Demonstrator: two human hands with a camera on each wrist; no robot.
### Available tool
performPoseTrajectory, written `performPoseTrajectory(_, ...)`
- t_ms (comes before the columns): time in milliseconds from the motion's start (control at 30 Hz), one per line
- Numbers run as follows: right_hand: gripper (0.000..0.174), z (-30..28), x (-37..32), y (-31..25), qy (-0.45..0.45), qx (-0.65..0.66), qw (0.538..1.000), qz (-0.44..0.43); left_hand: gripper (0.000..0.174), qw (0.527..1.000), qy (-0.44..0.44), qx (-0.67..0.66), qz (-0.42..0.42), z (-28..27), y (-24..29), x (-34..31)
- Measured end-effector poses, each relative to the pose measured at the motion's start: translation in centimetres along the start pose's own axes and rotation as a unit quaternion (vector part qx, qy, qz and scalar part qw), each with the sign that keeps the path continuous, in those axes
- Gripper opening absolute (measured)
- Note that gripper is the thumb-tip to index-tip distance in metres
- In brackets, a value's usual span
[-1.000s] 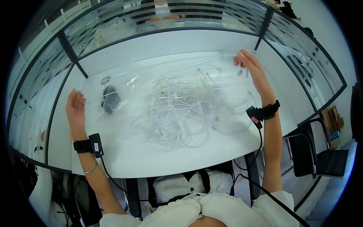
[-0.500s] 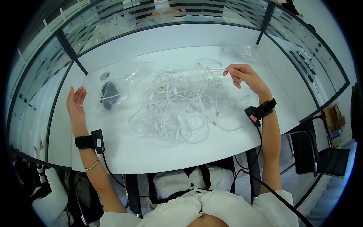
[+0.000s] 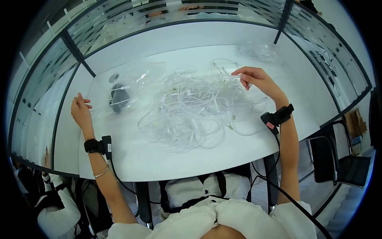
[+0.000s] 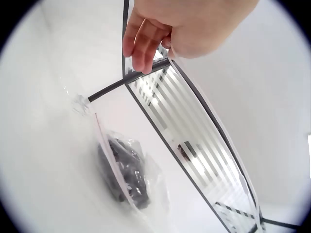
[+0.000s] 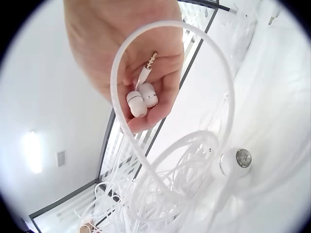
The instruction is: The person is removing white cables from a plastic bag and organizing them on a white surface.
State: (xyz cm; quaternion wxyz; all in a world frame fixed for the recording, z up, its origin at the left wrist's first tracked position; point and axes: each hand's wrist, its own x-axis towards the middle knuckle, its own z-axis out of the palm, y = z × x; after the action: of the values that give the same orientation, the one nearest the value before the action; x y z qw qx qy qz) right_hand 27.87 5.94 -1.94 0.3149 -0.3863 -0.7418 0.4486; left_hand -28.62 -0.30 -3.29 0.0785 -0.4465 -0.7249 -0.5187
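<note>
White earphones lie in my curled right hand (image 3: 260, 81); in the right wrist view, two earbuds (image 5: 137, 104) and a gold-tipped plug (image 5: 146, 73) show against the fingers. A white cord (image 5: 228, 92) loops close to that camera. My left hand (image 3: 81, 113) is raised at the left side of the table, its fingers bent inward. From beside its thumb a thin white cord (image 4: 243, 184) runs down in the left wrist view. Between the hands spreads a tangled pile of white earphone cords (image 3: 191, 95). The right hand is over the pile's far right edge.
A clear bag with a dark object (image 3: 119, 97) lies right of my left hand. More clear plastic (image 3: 258, 51) lies at the back right. Glass-topped partitions (image 3: 179, 36) enclose the white table. A black chair (image 3: 338, 167) stands at the right.
My right hand has come from the back right corner, leftward and nearer, to the pile's edge. The left hand's fingers spread, then bent inward again.
</note>
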Motion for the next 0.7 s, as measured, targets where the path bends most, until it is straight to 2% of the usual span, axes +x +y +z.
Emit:
performPoseTrajectory(67, 0.026, 0.3, -0.1, -0.2, 0.007, 0.004, 1.0, -0.013, 0.04, 0.986, 0.019, 0.161, 0.048, 0.3, -0.6, -0.2)
performPoseTrajectory(133, 0.025, 0.4, -0.1, -0.1, 0.018, 0.007, 1.0, -0.013, 0.038, 0.934, 0.03, 0.336, 0.118, 1.1, -2.8, -0.1)
performPoseTrajectory(167, 0.025, 0.5, -0.1, -0.2, 0.028, 0.008, 1.0, -0.011, 0.032, 0.908, -0.023, 0.401, 0.117, 1.4, -3.6, -0.1)
performPoseTrajectory(267, 0.024, 0.7, -0.1, -1.5, 0.05, -0.019, 0.998, -0.021, 0.027, 0.886, -0.128, 0.422, 0.142, 1.8, -5.2, -0.6)
performPoseTrajectory(300, 0.023, 0.8, -0.1, -2.0, 0.059, -0.043, 0.997, -0.032, 0.024, 0.888, -0.149, 0.417, 0.124, 2.3, -5.1, -0.6)
performPoseTrajectory(400, 0.022, 1.6, -0.7, -4.0, 0.086, -0.067, 0.993, -0.05, 0.02, 0.901, -0.091, 0.378, 0.192, 2.6, -4.7, -1.6)
performPoseTrajectory(433, 0.023, 1.9, -0.9, -4.7, 0.092, -0.067, 0.992, -0.048, 0.019, 0.915, -0.125, 0.358, 0.137, 2.1, -1.5, -1.9)
performPoseTrajectory(500, 0.022, 2.6, -1.6, -6.4, 0.101, -0.072, 0.991, -0.051, 0.023, 0.961, -0.15, 0.162, 0.169, 1.6, 3.1, -1.6)
performPoseTrajectory(533, 0.022, 3.0, -1.9, -7.1, 0.101, -0.073, 0.99, -0.06, 0.025, 0.968, -0.163, 0.06, 0.181, 1.4, 5.6, -1.8)
performPoseTrajectory(600, 0.022, 3.7, -2.5, -8.3, 0.096, -0.077, 0.989, -0.076, 0.032, 0.943, -0.234, -0.057, 0.231, 0.9, 13.1, -4.4)
performPoseTrajectory(700, 0.021, 4.3, -3.1, -10.0, 0.091, -0.068, 0.987, -0.117, 0.034, 0.875, -0.361, -0.161, 0.281, 2.0, 20.4, -8.2)
